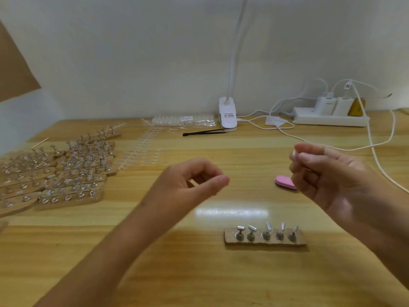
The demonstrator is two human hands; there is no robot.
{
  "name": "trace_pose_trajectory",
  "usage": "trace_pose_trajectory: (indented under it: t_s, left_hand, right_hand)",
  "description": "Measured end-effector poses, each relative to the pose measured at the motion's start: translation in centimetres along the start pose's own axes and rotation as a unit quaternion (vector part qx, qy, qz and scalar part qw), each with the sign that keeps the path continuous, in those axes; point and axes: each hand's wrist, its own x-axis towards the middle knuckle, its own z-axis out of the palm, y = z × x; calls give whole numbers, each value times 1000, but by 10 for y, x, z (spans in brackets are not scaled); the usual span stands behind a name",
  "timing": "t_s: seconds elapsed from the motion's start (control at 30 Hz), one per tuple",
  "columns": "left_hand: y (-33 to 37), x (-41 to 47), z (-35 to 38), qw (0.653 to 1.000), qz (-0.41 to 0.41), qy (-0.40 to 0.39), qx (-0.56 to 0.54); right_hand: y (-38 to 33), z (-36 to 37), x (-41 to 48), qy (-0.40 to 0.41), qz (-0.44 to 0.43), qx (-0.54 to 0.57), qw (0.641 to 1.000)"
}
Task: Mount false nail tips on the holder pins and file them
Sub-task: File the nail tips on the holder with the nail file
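Head view. The left hand [190, 181] reaches in from the lower left over the wooden table [155, 251]. Its fingers are curled, with the thumb tip close to the forefinger. Motion blur makes it impossible to tell whether anything is held.

The right hand [327, 173] is raised at the right. Its thumb and forefinger pinch a pale, translucent nail tip [294, 155], and the other fingers are curled beneath.

A wooden holder strip [265, 240] lies on the table below and between the hands. It carries five metal pins. The three right-hand pins each bear a clear tip, and the two left-hand pins show bare flat tops.

A pink file block [284, 182] lies on the table, partly hidden by the right hand.

Many more holder strips [66, 173] are grouped at the left, with rows of loose nail tips [141, 149] beside them.

Along the wall:
- a bag of tips [183, 120]
- black tweezers [203, 132]
- a white clip lamp [228, 116]
- a power strip [329, 119] with cables
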Motion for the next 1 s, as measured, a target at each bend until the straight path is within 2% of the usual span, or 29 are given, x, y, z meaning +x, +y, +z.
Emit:
trace_pose_trajectory:
  t_s: [0.07, 0.13, 0.23, 0.4, 0.6, 0.9, 0.97, 1.0]
  left_hand:
    - [5, -5, 19, 997, -11, -10, -82]
    - [6, -8, 31, 992, -29, -19, -120]
    - [7, -11, 38, 989, -36, -16, -142]
    - [8, -14, 45, 981, -62, -60, -173]
    - [10, -13, 42, 979, -81, -78, -168]
    - [7, -10, 34, 996, -31, -70, -54]
    - [1, -8, 25, 995, 10, -69, 74]
    - [-1, -7, 20, 983, 28, -87, 158]
  right_hand:
    - [4, 7, -8, -25, -57, -105, 993]
    - [6, 17, -16, -54, -117, -200, 971]
    - [13, 27, -22, -87, -159, -254, 950]
    - [21, 30, -22, -75, -142, -259, 952]
    - [19, 27, -24, -117, -117, -315, 934]
    - [18, 24, -22, -128, -186, -404, 887]
    - [18, 22, -22, -116, -189, -397, 891]
    - [17, 21, -21, -105, -184, -386, 898]
